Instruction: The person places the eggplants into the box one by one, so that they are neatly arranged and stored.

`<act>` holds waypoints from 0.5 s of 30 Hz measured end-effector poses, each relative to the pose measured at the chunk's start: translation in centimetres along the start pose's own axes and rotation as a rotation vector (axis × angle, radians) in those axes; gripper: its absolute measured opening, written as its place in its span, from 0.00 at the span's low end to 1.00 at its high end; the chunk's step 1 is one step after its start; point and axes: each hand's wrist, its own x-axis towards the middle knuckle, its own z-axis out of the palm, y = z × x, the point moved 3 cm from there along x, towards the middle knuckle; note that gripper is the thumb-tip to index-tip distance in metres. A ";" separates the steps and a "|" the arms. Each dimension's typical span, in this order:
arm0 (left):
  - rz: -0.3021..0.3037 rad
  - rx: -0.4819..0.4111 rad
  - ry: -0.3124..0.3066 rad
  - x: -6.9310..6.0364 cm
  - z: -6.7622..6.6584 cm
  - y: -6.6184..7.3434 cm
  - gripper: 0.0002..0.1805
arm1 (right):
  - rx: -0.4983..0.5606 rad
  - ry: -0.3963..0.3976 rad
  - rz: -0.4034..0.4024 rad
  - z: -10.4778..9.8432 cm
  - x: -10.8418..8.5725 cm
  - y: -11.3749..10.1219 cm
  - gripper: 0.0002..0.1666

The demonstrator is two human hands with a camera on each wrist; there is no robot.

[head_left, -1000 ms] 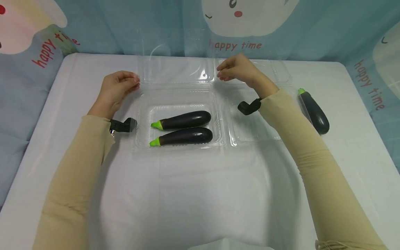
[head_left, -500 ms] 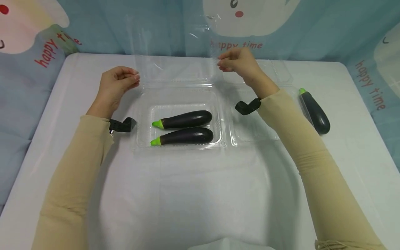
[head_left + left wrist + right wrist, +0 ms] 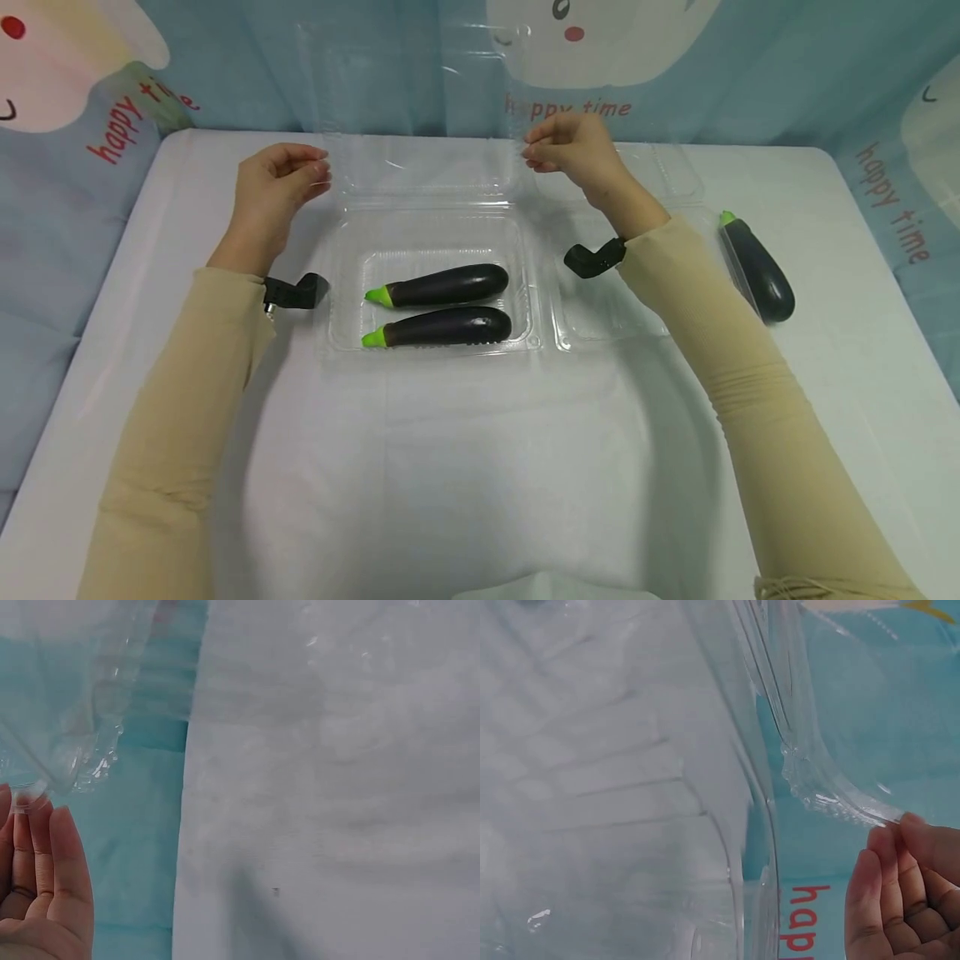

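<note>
Two dark eggplants with green stems, an upper one [image 3: 457, 285] and a lower one [image 3: 450, 327], lie side by side in a clear plastic clamshell box [image 3: 345, 275]. Its transparent lid [image 3: 420, 150] stands raised at the back, hinged to the tray. At the lid's left edge, my left hand [image 3: 266, 196] pinches the plastic; the left wrist view shows fingertips on a lid corner [image 3: 67, 765]. My right hand [image 3: 573, 158] pinches the opposite edge, and thumb and fingers meet on the lid rim [image 3: 855, 810] in the right wrist view.
A second clear clamshell box [image 3: 600, 321] stands to the right, partly under my right forearm. Another eggplant [image 3: 761, 275] lies at that box's right side. The white table [image 3: 480, 467] ends at a blue printed curtain [image 3: 247, 67] behind it.
The lid has tilted and risen at the back, its far edge now higher against the curtain. My left hand has moved slightly up and away; the right hand rose a little. The eggplants stayed put.
</note>
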 end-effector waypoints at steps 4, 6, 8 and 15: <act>-0.002 -0.025 0.026 0.3 0.2 0.8 0.05 | -0.004 -0.005 -0.004 0.0 -0.1 0.0 0.09; 0.000 -0.029 0.036 0.4 0.3 1.1 0.06 | -0.009 -0.005 -0.006 0.1 -0.2 0.0 0.09; 0.005 -0.022 0.043 0.6 0.3 1.4 0.06 | -0.015 -0.004 -0.009 0.1 -0.2 0.1 0.08; 0.066 -0.013 0.058 0.8 0.2 2.0 0.07 | 0.016 -0.024 -0.025 0.0 -0.3 0.0 0.05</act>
